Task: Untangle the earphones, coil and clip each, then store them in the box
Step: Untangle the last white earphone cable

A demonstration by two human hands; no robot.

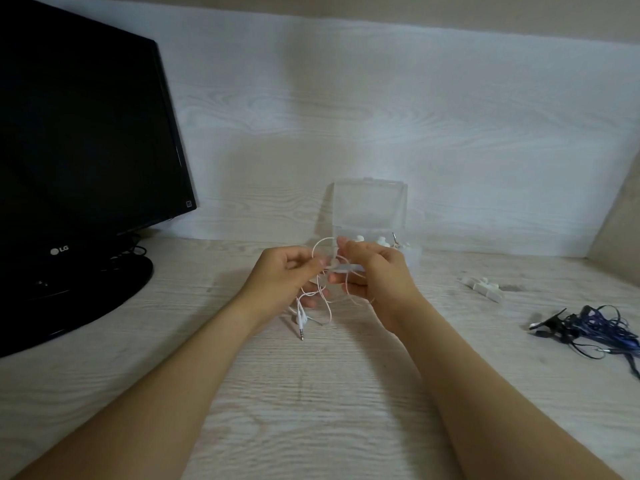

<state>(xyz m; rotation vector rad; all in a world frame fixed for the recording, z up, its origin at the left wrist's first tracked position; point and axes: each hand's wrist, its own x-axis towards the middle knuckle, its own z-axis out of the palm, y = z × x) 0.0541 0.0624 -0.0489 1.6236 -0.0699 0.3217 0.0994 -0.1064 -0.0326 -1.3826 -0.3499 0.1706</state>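
Two sets of earphones show, one in hand and one lying by. At far left a dark monitor (pixel 86 168) stands on the worktop (pixel 311 410), well apart from the hands; right of it, the left hand (pixel 287 275) pinches the white earphones (pixel 322 296) with curled fingers, raising the cable so its loops hang free and the jack plug (pixel 302 332) drops toward the worktop; the right hand (pixel 374 275) grips the same cable close beside it, fingers curled, likely to hold a strand taut while the knot is picked apart; just beyond it, the clear box (pixel 369 206) sits with its lid raised, ready for finished coils; further right, white clips (pixel 485 289) lie near for fastening; near the right edge, the dark blue earphones (pixel 595 327) lie tangled and untouched.
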